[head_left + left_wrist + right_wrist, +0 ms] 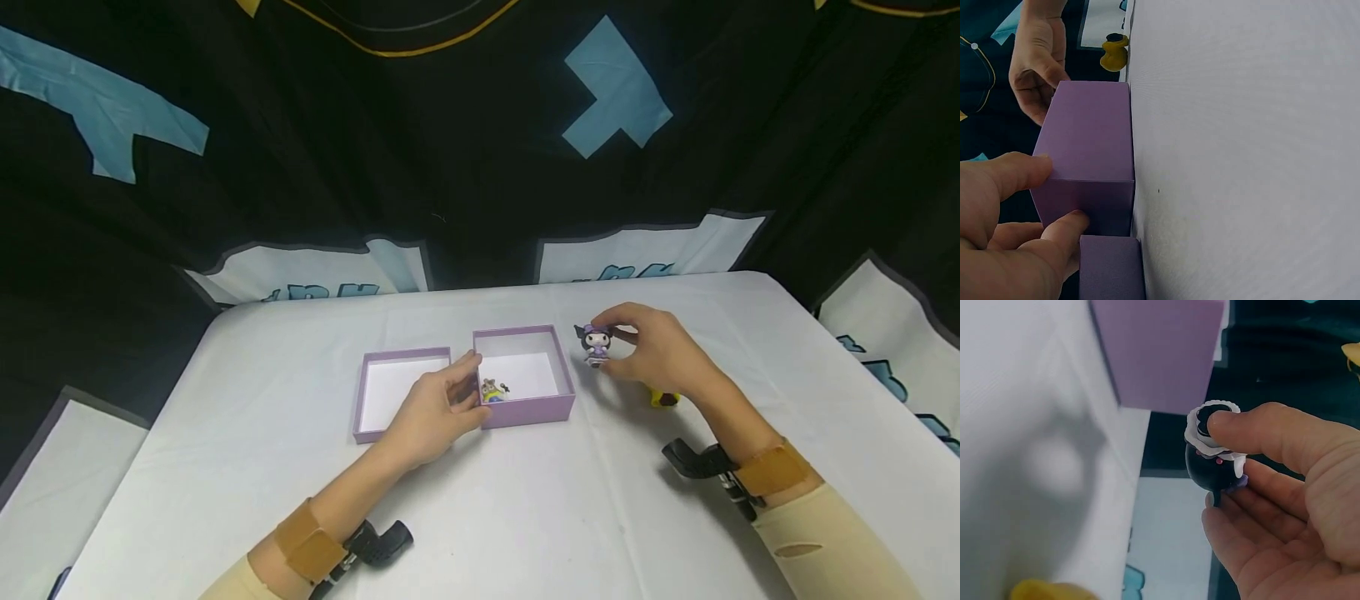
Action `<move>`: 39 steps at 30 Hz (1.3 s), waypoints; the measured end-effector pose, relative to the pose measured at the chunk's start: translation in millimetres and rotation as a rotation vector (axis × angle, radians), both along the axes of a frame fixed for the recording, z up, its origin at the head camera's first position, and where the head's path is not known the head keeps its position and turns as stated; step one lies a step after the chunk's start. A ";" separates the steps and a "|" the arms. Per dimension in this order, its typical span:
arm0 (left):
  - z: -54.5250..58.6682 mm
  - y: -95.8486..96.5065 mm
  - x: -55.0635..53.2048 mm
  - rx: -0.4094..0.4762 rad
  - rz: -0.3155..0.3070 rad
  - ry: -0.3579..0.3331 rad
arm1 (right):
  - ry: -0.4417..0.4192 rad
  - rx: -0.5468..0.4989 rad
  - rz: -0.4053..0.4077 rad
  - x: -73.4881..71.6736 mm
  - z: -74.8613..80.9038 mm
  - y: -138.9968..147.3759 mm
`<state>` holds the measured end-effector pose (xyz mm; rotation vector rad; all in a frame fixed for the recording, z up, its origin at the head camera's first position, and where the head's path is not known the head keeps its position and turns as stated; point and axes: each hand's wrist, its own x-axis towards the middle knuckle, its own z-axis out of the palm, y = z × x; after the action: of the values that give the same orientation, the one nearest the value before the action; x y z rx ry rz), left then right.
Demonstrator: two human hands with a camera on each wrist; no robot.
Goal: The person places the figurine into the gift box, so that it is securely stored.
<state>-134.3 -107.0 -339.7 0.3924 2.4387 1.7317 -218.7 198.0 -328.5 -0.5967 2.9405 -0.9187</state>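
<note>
My right hand pinches a small black-and-white figurine with a purple outfit, between thumb and fingertips, right of a purple box. In the right wrist view the thumb presses the white frilled base of the figurine. My left hand grips the box at its front left corner, with the thumb on one wall and fingertips on the adjoining one in the left wrist view. A small colourful figurine is inside the box at its front left, partly hidden by the wall.
The purple-rimmed lid lies left of the box, inside facing up, partly behind my left hand. A yellow figurine stands on the white tablecloth under my right wrist. Dark cloth hangs behind the table.
</note>
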 end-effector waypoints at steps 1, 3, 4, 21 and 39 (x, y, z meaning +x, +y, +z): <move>-0.1 0.1 0.0 0.000 0.003 0.001 | 0.008 -0.009 0.005 0.7 2.0 -1.8; 0.1 0.3 0.5 0.001 0.009 0.004 | 0.023 -0.020 0.016 1.7 5.4 -5.8; 0.1 0.5 0.8 0.002 0.012 0.007 | 0.029 -0.026 0.021 2.1 6.9 -7.9; -29.1 -4.4 -16.0 0.022 0.011 0.001 | 0.034 -0.029 0.185 3.5 7.4 -66.0; -29.2 -5.7 -15.3 -0.016 -0.004 0.018 | 0.033 0.236 0.223 -2.6 -7.7 -109.7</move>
<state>-149.5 -112.8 -369.0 0.4123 2.4616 1.7129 -221.3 88.3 -336.2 -0.9074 2.8713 -0.5376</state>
